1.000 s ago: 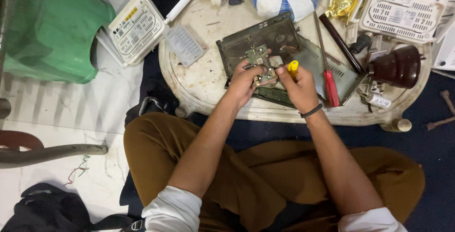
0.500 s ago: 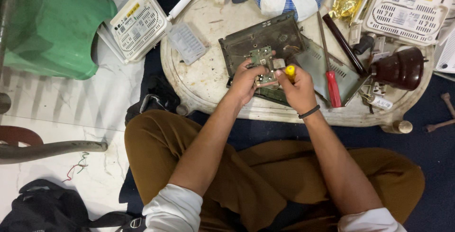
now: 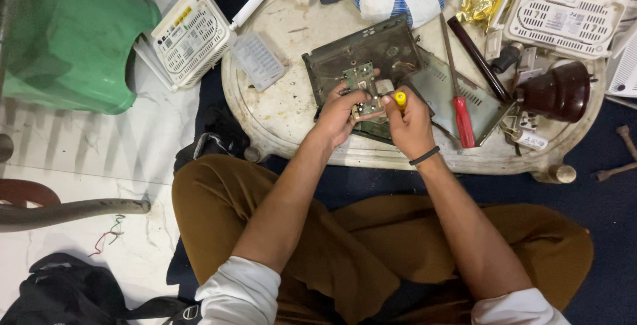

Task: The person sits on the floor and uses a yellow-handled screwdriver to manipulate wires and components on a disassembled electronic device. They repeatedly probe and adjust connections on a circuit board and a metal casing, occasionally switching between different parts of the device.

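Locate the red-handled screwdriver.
Head view: the red-handled screwdriver lies on the table, just right of the right hand, beside a dark rod.

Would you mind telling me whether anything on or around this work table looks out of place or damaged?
The white router hangs tilted off the table's left edge. The dark device case lies opened, its green circuit board lifted out in the left hand. The right hand holds a yellow-handled screwdriver.

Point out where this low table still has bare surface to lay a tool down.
The widest bare patch on the table lies left of the dark open case, below the small clear plastic box. The right side is crowded: red-handled screwdriver, dark rod, brown dome-shaped object. The left hand and right hand fill the middle.
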